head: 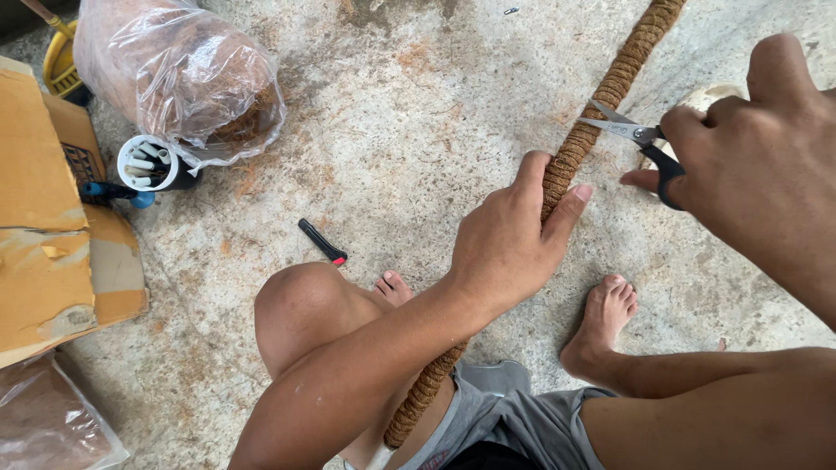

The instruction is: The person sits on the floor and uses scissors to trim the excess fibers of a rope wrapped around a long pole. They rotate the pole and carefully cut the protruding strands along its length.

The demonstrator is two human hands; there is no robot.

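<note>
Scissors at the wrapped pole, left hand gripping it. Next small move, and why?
Probably close the scissors for a snip. Their open blades touch the side of the coir-wrapped pole, held in the right hand, and the left hand grips the pole just below, steadying it. What exactly sits between the blades is too small to tell.

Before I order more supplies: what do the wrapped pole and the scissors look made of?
The pole looks wound in coarse brown coir-like rope, rough and fuzzy; its core is hidden. The scissors show shiny bare metal blades and smooth black handles, probably plastic.
</note>
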